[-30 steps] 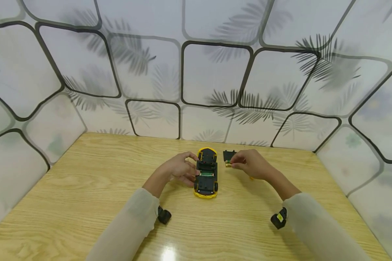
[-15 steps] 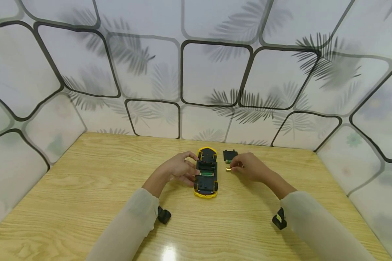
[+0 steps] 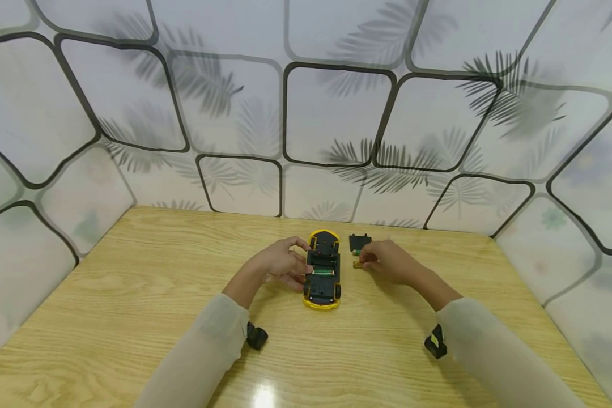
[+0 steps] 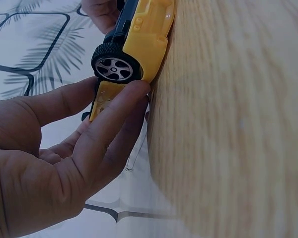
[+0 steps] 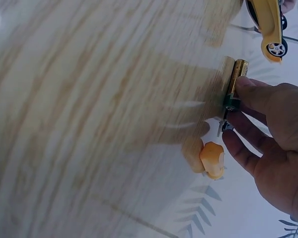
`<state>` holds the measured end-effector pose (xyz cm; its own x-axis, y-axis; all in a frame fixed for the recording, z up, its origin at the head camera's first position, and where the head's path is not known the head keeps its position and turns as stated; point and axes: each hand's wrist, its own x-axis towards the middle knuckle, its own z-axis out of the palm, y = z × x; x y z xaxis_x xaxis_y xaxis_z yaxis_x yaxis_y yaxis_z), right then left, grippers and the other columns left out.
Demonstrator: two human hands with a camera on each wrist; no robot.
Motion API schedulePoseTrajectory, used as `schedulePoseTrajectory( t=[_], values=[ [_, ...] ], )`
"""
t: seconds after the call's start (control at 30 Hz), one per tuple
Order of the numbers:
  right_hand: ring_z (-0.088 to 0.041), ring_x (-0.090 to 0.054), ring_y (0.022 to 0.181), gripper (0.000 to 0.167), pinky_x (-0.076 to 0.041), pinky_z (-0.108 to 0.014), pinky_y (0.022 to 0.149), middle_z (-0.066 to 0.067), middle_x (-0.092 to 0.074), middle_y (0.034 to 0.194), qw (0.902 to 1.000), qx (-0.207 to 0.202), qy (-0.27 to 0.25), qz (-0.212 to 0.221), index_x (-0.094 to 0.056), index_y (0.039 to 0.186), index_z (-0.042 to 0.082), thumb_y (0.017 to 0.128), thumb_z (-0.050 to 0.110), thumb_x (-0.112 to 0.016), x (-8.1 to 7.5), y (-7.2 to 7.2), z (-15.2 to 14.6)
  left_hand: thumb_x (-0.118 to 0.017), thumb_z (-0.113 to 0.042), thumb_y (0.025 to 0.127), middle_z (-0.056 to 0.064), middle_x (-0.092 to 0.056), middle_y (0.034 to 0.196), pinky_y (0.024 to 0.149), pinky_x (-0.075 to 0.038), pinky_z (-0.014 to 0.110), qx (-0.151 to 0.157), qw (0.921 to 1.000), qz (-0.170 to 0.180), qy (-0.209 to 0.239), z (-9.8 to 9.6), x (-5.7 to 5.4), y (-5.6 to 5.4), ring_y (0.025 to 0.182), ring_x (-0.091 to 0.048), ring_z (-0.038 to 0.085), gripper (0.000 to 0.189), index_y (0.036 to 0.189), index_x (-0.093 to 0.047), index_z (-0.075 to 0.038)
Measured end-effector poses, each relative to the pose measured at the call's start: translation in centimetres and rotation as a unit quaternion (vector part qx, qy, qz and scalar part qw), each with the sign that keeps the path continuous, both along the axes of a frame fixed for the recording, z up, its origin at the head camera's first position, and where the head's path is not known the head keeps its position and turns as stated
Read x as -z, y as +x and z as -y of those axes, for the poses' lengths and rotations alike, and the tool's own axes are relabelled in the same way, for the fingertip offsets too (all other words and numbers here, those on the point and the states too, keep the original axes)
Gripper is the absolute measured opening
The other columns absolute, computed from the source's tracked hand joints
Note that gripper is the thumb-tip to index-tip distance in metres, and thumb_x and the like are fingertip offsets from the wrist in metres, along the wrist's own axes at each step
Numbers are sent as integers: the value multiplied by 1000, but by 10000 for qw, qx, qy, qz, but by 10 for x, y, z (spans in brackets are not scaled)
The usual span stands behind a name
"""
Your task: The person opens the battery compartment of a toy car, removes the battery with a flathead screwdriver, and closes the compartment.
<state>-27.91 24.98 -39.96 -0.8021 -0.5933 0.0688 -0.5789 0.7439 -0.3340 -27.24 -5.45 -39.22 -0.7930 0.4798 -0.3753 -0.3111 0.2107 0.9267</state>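
A yellow toy car (image 3: 322, 292) lies upside down on the table, its black underside up and its battery bay uncovered. One green battery (image 3: 323, 272) sits in the bay. My left hand (image 3: 281, 264) holds the car by its left side; in the left wrist view thumb and fingers grip the yellow body (image 4: 148, 37) beside a wheel. To the car's right, my right hand (image 3: 391, 262) pinches a gold and green battery (image 5: 237, 83) between thumb and fingers, low at the tabletop. Another green battery (image 3: 356, 253) lies just beyond it, partly behind the fingers.
A black battery cover (image 3: 359, 242) lies right of the car's far end. In the right wrist view a small orange lump (image 5: 212, 159) rests on the table (image 5: 114, 124) below the hand. A patterned wall (image 3: 316, 192) stands behind the table.
My right hand has drawn the gold battery a little nearer to me, away from the other loose battery and the cover, which show more now. The left hand and the car stay put.
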Motion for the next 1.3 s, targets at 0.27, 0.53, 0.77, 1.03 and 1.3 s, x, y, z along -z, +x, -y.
schedulePoseTrajectory(
  t=[0.27, 0.53, 0.77, 1.03, 1.3],
  values=[
    [-17, -66, 86, 6, -59, -40, 78, 0, -70, 95, 10000, -74, -9, 28, -73, 100, 9, 96, 5, -72, -1, -1, -1, -64, 7, 96, 24, -56, 134, 75, -64, 48, 0, 10000, -53, 40, 1, 0, 1, 88, -66, 33, 45, 135, -47, -8],
    [-21, -68, 90, 10, -60, -41, 80, -4, -71, 97, 9998, -175, -94, -51, -72, 100, 6, 96, -2, -68, -9, 0, -2, -65, 7, 96, 23, -57, 134, 75, -64, 47, -2, 10000, -48, -2, 0, 0, 0, 89, -66, 33, 46, 135, -47, -9],
    [-25, -68, 95, 14, -59, -42, 83, -11, -71, 106, 9999, -139, -58, -11, -70, 112, 0, 98, 0, -67, -22, 0, 2, -67, 6, 95, 24, -55, 137, 75, -64, 47, -10, 10000, -71, -24, 0, -1, 1, 88, -66, 33, 46, 135, -47, -9],
    [-25, -69, 97, 17, -59, -45, 85, -8, -71, 107, 9995, -271, 6, -176, -70, 114, 2, 99, 10, -69, -32, 4, 18, -65, 6, 96, 24, -56, 135, 76, -64, 48, -21, 10000, -31, 31, 0, -1, 1, 88, -66, 34, 46, 135, -47, -9],
    [-26, -69, 97, 16, -59, -46, 85, -7, -72, 107, 9974, -659, 30, -297, -72, 112, 3, 98, 11, -70, -40, 12, 42, -66, 6, 95, 24, -55, 137, 75, -64, 48, -48, 10000, -35, 10, -1, 0, 1, 91, -67, 36, 47, 136, -47, -10]
  ],
)
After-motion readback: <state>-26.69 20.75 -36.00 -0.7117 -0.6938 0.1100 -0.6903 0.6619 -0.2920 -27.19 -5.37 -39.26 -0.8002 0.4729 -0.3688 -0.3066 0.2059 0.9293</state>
